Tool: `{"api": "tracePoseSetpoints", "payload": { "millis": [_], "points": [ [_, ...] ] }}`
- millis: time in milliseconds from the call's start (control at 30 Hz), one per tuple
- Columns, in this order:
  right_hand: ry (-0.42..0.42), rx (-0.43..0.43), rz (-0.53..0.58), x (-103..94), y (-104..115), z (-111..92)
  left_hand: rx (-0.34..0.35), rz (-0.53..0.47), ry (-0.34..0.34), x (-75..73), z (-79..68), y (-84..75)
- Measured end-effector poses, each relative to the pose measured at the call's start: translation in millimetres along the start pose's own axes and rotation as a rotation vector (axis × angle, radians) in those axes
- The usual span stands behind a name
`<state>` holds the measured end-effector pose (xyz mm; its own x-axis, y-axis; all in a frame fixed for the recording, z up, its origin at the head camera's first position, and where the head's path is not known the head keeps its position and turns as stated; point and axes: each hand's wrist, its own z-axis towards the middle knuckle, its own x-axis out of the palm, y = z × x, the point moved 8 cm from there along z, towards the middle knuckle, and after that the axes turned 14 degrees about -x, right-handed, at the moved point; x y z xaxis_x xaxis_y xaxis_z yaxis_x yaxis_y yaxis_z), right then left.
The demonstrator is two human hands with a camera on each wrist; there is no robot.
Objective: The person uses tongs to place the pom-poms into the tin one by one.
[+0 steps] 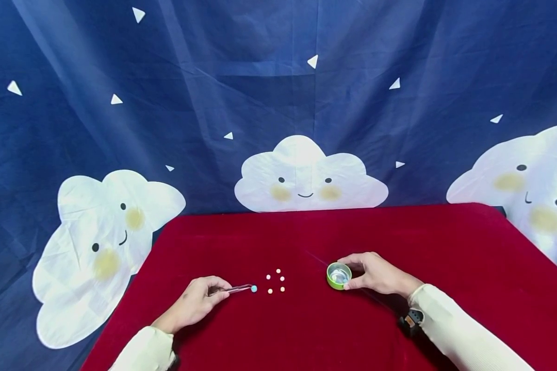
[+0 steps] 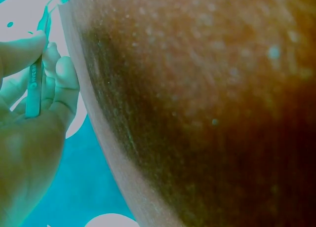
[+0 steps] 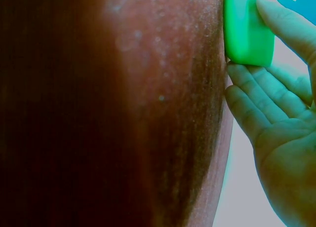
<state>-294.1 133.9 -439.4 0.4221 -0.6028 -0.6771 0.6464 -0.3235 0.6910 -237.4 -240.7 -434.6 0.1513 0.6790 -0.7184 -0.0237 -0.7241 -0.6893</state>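
My left hand (image 1: pixel 196 301) pinches a pair of metal tweezers (image 1: pixel 236 289) between thumb and fingers, the tips pointing right. At those tips is a small light-blue bead (image 1: pixel 254 289); whether it is lifted off the cloth I cannot tell. In the left wrist view the tweezers (image 2: pixel 34 86) lie along the fingers, below the thumb. Just right of the blue bead, several pale beads (image 1: pixel 282 279) are scattered on the cloth. My right hand (image 1: pixel 380 273) grips a small round green tin (image 1: pixel 338 286) by its right side, its open top facing up. The right wrist view shows the tin's green wall (image 3: pixel 247 32) against thumb and fingers.
A red cloth (image 1: pixel 306 335) covers the table. Behind its far edge hangs a dark blue curtain (image 1: pixel 269 103) printed with white clouds and small triangles. A dark wrist device (image 1: pixel 412 319) sits at the right sleeve.
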Motion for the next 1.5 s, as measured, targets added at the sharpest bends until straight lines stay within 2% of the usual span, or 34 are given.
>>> {"api": "tracePoseSetpoints", "payload": {
  "millis": [233, 500, 800, 1300, 1500],
  "points": [
    [0.0, 0.001, 0.005, 0.1, 0.7, -0.2, 0.019, 0.016, 0.003, -0.5, 0.6, -2.4],
    [-0.002, -0.007, 0.009, 1.3, 1.5, 0.1, 0.056, 0.024, -0.04, -4.8, 0.4, -8.6],
    [0.002, 0.008, 0.027, 1.0, 0.9, -0.3, 0.112, 0.024, -0.069, -4.9, 7.4, -23.5],
    [0.003, 0.003, 0.032, 1.6, 0.2, -0.3, 0.126, -0.016, -0.065, 1.1, 16.1, -43.4],
    [0.001, 0.007, 0.025, 1.5, -0.8, -0.6, 0.164, -0.017, -0.076, 5.1, 20.9, -53.6]
  ]
}}
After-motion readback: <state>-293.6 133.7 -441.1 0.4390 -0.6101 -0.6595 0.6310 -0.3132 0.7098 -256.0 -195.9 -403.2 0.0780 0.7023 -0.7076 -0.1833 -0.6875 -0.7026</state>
